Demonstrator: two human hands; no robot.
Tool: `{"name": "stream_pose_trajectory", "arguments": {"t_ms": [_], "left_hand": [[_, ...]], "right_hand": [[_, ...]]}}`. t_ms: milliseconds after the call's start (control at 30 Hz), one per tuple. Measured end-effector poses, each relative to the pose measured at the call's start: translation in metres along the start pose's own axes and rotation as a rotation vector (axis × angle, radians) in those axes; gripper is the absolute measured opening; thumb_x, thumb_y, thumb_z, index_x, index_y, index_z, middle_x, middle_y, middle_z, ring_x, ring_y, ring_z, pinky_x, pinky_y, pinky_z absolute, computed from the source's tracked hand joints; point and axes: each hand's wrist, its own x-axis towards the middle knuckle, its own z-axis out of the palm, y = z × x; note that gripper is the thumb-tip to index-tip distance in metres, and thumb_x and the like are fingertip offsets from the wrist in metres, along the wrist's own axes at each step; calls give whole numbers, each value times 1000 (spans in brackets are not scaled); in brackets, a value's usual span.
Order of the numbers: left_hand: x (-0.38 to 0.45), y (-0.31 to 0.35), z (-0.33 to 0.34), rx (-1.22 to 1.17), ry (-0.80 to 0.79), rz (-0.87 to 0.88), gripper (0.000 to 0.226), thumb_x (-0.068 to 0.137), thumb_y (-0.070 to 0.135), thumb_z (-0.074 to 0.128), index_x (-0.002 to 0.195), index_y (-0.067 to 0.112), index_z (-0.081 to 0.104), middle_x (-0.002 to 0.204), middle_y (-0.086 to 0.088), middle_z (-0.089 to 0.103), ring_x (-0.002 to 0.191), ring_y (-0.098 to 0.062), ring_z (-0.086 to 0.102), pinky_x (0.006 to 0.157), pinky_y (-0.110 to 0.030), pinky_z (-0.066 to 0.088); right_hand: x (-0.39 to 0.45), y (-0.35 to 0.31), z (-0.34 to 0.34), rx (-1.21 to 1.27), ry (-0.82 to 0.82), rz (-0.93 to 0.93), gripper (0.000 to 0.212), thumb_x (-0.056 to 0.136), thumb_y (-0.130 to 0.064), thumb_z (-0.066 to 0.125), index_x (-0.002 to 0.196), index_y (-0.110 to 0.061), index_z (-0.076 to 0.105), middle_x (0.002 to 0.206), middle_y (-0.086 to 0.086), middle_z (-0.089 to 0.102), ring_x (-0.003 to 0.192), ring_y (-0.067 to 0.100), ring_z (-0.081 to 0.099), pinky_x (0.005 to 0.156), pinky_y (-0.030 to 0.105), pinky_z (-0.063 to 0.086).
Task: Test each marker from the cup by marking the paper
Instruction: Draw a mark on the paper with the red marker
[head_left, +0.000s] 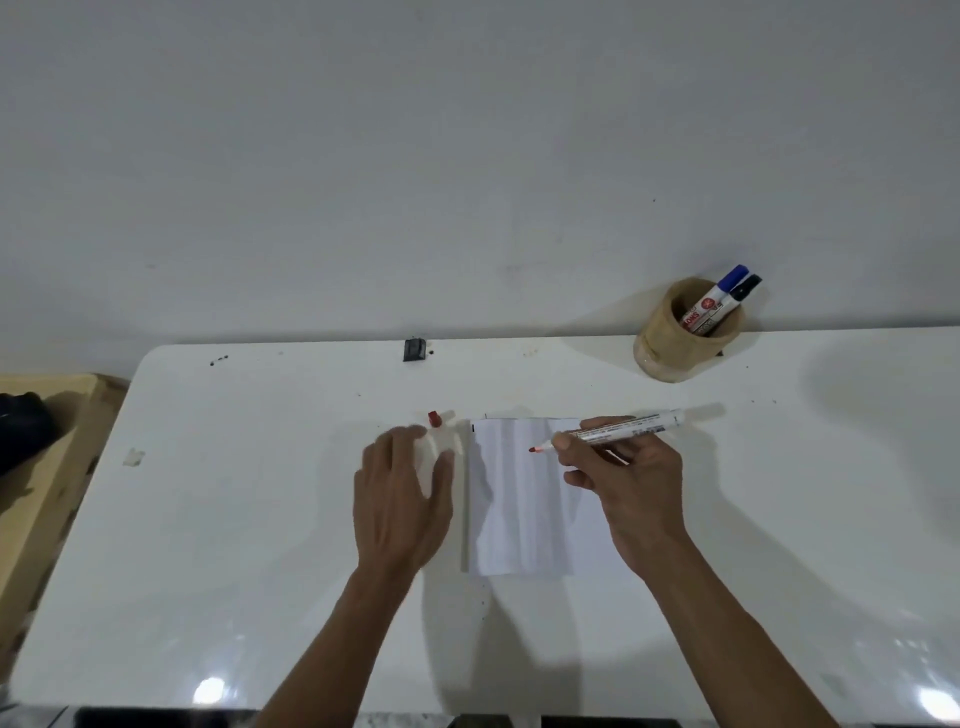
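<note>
A creased white sheet of paper (519, 509) lies on the white table (234, 519). My right hand (628, 488) grips an uncapped red marker (618, 428), its red tip just over the paper's upper part. The marker's red cap (435, 418) stands on the table left of the paper. My left hand (402, 499) rests flat beside the paper's left edge, fingers apart, just below the cap. A tan round cup (685, 332) at the table's back edge holds a blue-capped marker (724, 291) and a black-capped marker (740, 296).
A small black clip-like object (414, 349) sits at the table's back edge, against the white wall. A cardboard box (47, 467) with something dark in it stands left of the table. Small dark specks dot the tabletop.
</note>
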Motion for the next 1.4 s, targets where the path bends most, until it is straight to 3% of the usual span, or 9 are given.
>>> {"name": "stream_pose_trajectory", "arguments": {"t_ms": [100,267,467,567,667,833,1400], "left_hand": [[-21,-16,23,93,-59,204,39,95,41,50,127,19,55,133,-7,59,123,-28,54,102,-42,44],[-22,-24,36,274,-152,322,46,100,46,37,141,29,46,150,-6,46,143,-27,37,115,-54,28],[-21,-26,38,322,-151,318,48,99,50,35,141,31,49,151,-5,46,144,-25,36,116,-53,25],[-20,-27,41,309,-129,317,48,97,50,42,139,31,51,150,-5,48,143,-25,37,116,-53,26],[-20,-29,42,305,-112,321,48,96,51,43,139,31,52,150,-5,48,143,-25,39,115,-54,27],[-20,-30,44,304,-78,318,48,95,50,46,138,32,54,149,-6,50,142,-26,41,114,-55,29],[-20,-30,47,300,-50,316,48,94,52,46,137,32,55,148,-6,51,141,-25,42,113,-56,30]], "right_hand": [[5,6,8,-44,-36,-53,25,73,0,87,77,-7,63,75,7,73,72,21,73,62,30,60],[20,18,22,-186,-156,-122,14,79,2,83,83,-6,72,84,5,76,78,21,73,69,35,62],[43,34,41,-368,-190,-207,13,78,-5,86,80,-5,73,81,11,78,73,35,73,64,43,60],[55,38,46,-439,-209,-239,15,77,-9,86,77,-4,72,76,10,77,70,34,73,60,40,58],[63,43,46,-475,-212,-243,17,78,-12,86,76,-4,71,76,13,78,71,34,74,64,47,59],[66,50,46,-527,-201,-255,18,79,-15,85,76,-5,72,75,9,78,71,28,76,65,47,61],[68,53,47,-574,-184,-287,18,78,-18,87,74,-8,73,73,5,78,69,25,76,65,47,62]]}}
